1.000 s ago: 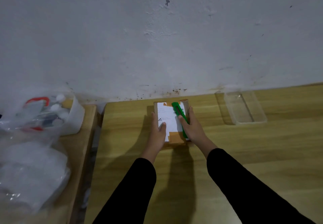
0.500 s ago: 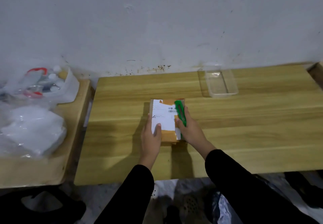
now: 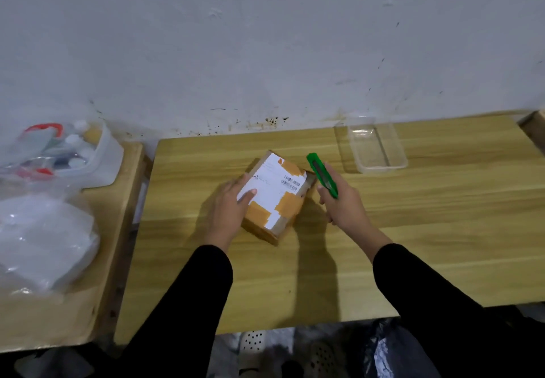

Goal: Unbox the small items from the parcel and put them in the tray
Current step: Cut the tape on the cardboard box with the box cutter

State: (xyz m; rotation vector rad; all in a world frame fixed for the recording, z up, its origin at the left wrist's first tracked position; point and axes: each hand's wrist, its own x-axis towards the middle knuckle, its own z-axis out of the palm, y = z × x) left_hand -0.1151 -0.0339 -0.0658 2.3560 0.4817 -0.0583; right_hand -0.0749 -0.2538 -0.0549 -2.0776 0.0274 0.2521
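Note:
A small cardboard parcel with a white shipping label and tan tape lies on the wooden table, turned at an angle. My left hand holds its left side, thumb on the label. My right hand grips a green utility knife just to the right of the parcel, apart from it, its tip pointing up and away. A clear plastic tray stands empty at the back right near the wall.
A lower wooden bench on the left carries a clear bag of bottles and red-handled items and a white plastic bundle. The wall runs along the table's far edge. Dark bags lie on the floor below the front edge.
The parcel has been rotated so its far end points right. My right hand came off the parcel with the knife and now sits beside it. The camera view dropped lower.

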